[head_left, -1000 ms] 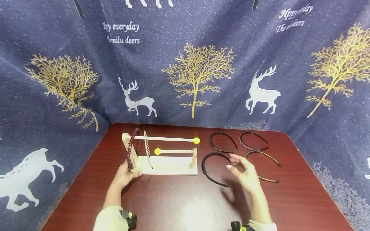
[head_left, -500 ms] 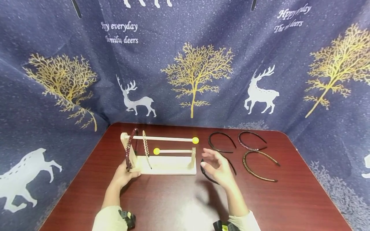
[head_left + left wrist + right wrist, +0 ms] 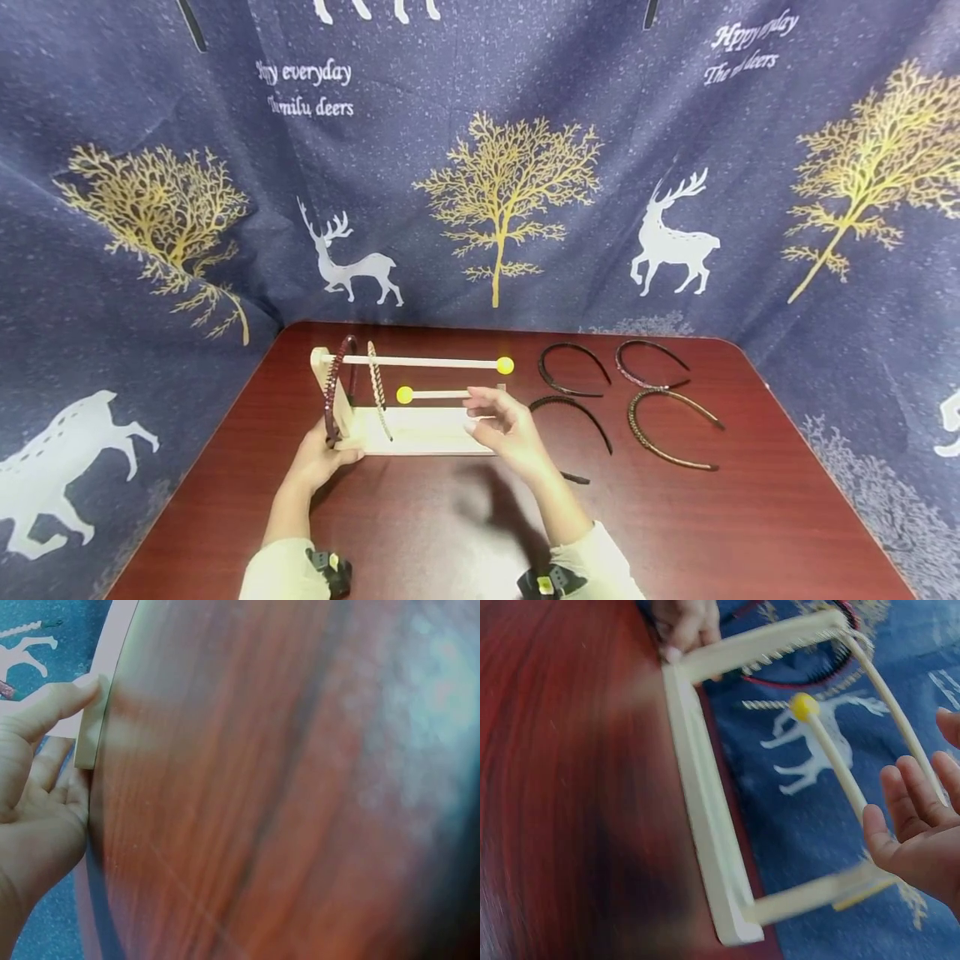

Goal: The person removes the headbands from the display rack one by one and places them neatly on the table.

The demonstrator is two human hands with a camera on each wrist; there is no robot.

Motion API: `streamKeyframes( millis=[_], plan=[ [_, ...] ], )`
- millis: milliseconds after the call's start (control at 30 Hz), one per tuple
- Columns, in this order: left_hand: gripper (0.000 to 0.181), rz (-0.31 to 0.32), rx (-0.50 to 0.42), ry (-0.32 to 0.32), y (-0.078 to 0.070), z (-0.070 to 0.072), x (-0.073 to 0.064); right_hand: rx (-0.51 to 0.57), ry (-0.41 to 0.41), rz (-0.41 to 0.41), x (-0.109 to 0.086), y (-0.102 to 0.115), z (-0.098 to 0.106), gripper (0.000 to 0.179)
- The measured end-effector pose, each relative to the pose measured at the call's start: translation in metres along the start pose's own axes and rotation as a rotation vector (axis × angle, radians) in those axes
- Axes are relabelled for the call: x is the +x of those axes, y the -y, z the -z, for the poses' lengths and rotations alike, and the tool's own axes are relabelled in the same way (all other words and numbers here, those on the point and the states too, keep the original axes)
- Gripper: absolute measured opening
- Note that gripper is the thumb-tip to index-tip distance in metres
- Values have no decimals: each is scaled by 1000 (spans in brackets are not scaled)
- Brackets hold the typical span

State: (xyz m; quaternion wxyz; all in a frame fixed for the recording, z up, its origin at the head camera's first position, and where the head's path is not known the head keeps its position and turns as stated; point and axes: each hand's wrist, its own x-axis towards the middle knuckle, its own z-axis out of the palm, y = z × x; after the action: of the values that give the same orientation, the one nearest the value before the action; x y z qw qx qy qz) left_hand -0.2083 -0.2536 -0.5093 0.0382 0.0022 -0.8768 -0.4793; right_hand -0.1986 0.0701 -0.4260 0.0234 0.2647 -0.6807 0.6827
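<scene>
A pale wooden headband rack (image 3: 420, 429) stands on the table, its two rods tipped with yellow balls. My left hand (image 3: 317, 458) grips the left end of its base; the left wrist view shows the thumb (image 3: 64, 701) lying on the wood. A dark red headband (image 3: 332, 387) and a cream braided headband (image 3: 377, 382) hang on the upper rod (image 3: 442, 362). My right hand (image 3: 510, 429), fingers loosely bent and holding nothing, is at the rack's right end. It overlaps the lower rod (image 3: 438, 395) and hides most of the right post in the head view.
On the table's right lie a black headband (image 3: 572, 400), partly hidden by my right hand, a thin dark headband (image 3: 546, 375), a dark headband with pinkish decoration (image 3: 626, 373) and a bronze headband (image 3: 637, 427). A blue printed cloth (image 3: 450, 250) hangs behind the table.
My right hand has moved left from beside the black and bronze headbands to the rack's right end. My left hand keeps its grip on the base.
</scene>
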Motion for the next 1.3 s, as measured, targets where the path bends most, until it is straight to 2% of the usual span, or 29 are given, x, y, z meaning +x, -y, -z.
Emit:
streamKeyframes(
  millis=[267,467,833,1000,1133,1300],
  plan=[
    [54,-3,4,0,-1,0,0,71,109,-71,12,9,-36,45],
    [49,10,5,-3,-3,0,-1,102,154,-74,22,6,-55,50],
    [53,-4,-31,3,-2,-1,1,152,267,-85,40,-2,-81,62],
    [52,2,-51,6,-4,-1,0,172,265,-111,40,-3,-87,59],
    [49,11,-51,-2,-5,-1,0,141,254,-127,38,-5,-89,52],
    [48,10,-60,-6,-3,-1,0,78,218,-54,38,-7,-90,33]
  ],
)
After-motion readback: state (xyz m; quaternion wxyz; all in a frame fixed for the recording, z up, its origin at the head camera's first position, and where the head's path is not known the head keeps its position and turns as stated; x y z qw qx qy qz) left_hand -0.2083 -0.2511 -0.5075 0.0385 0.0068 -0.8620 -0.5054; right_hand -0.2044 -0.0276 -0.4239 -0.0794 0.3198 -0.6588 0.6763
